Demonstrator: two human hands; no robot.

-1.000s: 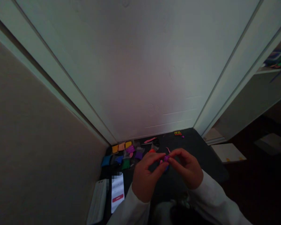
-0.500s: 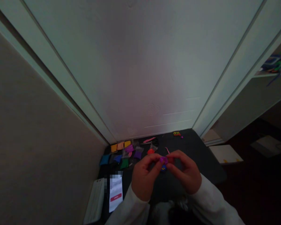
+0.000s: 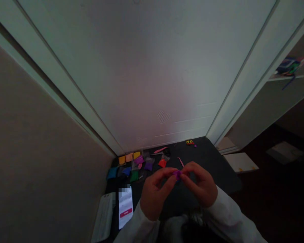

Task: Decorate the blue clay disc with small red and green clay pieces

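Note:
A small lump of purple modelling clay (image 3: 177,174) is pinched between the fingertips of both hands, over the dark table (image 3: 207,162). My left hand (image 3: 155,194) grips its left side with thumb and forefinger. On its right side, my right hand (image 3: 201,187) closes thumb and fingers on the same lump. The fingertips hide part of the clay, so its exact shape is unclear. Just beyond my hands lie a pink curved tool (image 3: 180,162) and an opened bag of red clay (image 3: 162,163).
Several coloured clay packets, including a green one (image 3: 134,176) and a blue one (image 3: 112,173), lie at the left. Behind them are scissors (image 3: 164,153). A lit phone (image 3: 125,209) and a white device (image 3: 103,216) sit front left. A yellow-and-red piece (image 3: 190,142) lies near the white wall (image 3: 152,74).
The view has shifted slightly. My fingers have moved a little on the purple clay, and the blue thing seen just below it earlier is now mostly hidden. Both hands keep their pinch.

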